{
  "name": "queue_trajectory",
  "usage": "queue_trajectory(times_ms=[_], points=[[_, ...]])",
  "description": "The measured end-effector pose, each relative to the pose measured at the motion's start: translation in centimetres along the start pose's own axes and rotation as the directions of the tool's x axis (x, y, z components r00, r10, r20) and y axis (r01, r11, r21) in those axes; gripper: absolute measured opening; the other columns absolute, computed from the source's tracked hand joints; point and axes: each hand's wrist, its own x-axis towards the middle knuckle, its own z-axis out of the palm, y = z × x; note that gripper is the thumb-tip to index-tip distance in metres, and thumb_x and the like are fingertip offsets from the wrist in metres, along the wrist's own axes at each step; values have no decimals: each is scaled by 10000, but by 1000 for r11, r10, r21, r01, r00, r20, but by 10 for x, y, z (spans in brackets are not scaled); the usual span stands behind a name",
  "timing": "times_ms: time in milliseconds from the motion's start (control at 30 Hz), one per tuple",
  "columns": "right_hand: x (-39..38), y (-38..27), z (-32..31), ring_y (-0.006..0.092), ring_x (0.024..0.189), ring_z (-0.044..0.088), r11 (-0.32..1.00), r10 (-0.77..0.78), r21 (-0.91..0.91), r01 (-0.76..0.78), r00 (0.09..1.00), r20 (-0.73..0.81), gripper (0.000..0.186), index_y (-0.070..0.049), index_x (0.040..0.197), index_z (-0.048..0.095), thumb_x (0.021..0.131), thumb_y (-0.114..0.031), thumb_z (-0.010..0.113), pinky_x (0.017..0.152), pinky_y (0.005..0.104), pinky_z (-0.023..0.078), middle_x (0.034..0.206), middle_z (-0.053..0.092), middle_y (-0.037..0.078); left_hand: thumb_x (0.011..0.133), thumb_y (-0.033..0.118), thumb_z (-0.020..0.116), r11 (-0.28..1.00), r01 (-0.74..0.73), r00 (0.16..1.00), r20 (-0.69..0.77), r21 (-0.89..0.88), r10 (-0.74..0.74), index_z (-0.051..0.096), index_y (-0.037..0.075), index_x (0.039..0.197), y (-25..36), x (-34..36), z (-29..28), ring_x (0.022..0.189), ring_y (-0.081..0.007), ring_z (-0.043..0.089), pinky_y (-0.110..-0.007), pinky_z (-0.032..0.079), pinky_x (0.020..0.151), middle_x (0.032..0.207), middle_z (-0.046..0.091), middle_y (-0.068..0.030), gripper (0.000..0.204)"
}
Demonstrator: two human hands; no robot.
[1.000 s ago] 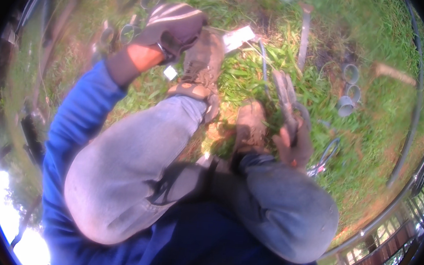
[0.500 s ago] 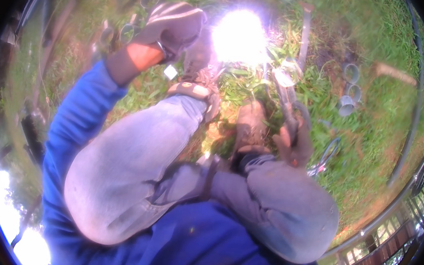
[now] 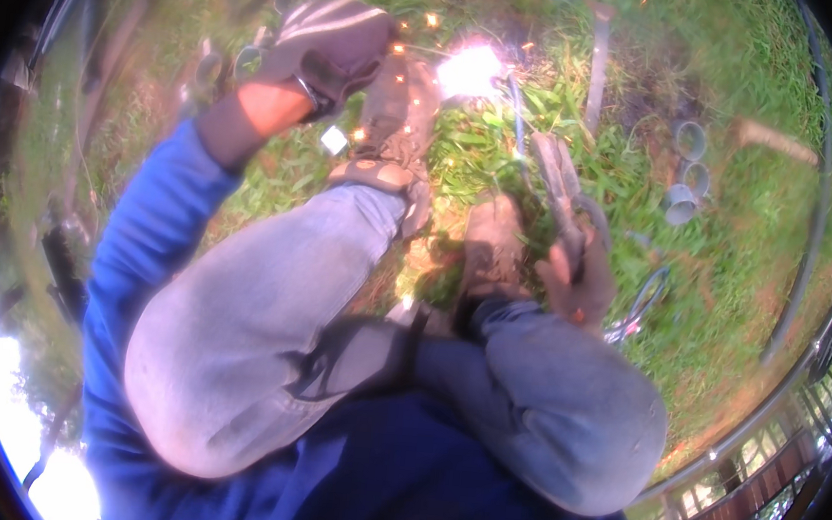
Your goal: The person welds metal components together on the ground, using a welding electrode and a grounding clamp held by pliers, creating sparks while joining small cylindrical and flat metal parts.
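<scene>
My right hand [image 3: 581, 278] is closed around a welding electrode holder [image 3: 559, 178] in front of my right boot [image 3: 493, 237]. From its jaws a thin electrode [image 3: 519, 121] runs up to a bright welding arc [image 3: 470, 72], whose glare hides the work at its tip. My left hand [image 3: 330, 53], in a dark striped glove, is closed just left of the arc, beyond my left boot [image 3: 398, 112]. Whatever its fingers hold is hidden. Orange sparks scatter between the glove and the arc.
Short round tube pieces [image 3: 686, 179] lie in the grass at the right, with more behind my left hand. A flat metal bar [image 3: 598, 69] lies beyond the holder. A wooden stick [image 3: 775, 142] and a long dark hose [image 3: 815, 213] are farther right. A small white block [image 3: 334, 140] sits by my left wrist.
The arc's glare has shrunk, so the electrode and holder jaws show more plainly. Sparks have appeared near the left glove. My left hand has shifted slightly left; the right has hardly moved.
</scene>
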Motion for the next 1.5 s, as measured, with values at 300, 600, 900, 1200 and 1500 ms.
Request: queue_trajectory(times_ms=[300,600,900,1200,1500], points=[[-6,-1,-1,46,864,509,993,-62,-101,59,998,-27,718,-22,1840,485,1162,-16,720,737,208,421,1087,568,-54,1012,264,935,997,49,997,59,-57,-46,865,153,1314,2,-1,2,999,-231,795,-391,715,843,1170,836,-75,329],[-5,5,0,237,960,827,982,187,9,-187,977,-101,661,-73,1513,765,904,-62,1022,875,381,668,1118,836,141,994,245,951,978,151,983,121,-142,-134,864,152,1314,1,-1,14,1006,-237,795,-396,710,846,1178,835,-78,345],[-13,12,-2,244,939,831,983,175,-34,-179,980,-93,670,-69,1513,750,902,-78,1027,858,382,668,1105,836,150,981,197,939,995,28,998,54,-100,-22,849,128,1290,10,-1,5,1008,-259,784,-411,694,855,1147,808,-88,329],[-12,17,-2,243,977,802,983,167,-58,-172,983,-80,756,-60,1631,683,939,-100,985,868,367,633,1146,795,138,962,190,801,996,-3,976,218,-84,21,790,105,1157,25,12,-20,956,-415,726,-544,572,850,1012,711,-168,213],[-7,9,3,69,768,502,999,-25,-21,24,1000,-18,556,-73,1826,485,1329,-319,528,621,238,380,1022,526,-47,989,192,822,992,41,981,194,-118,-17,815,107,1228,24,15,-16,996,-380,748,-513,598,877,1070,748,-147,253]])
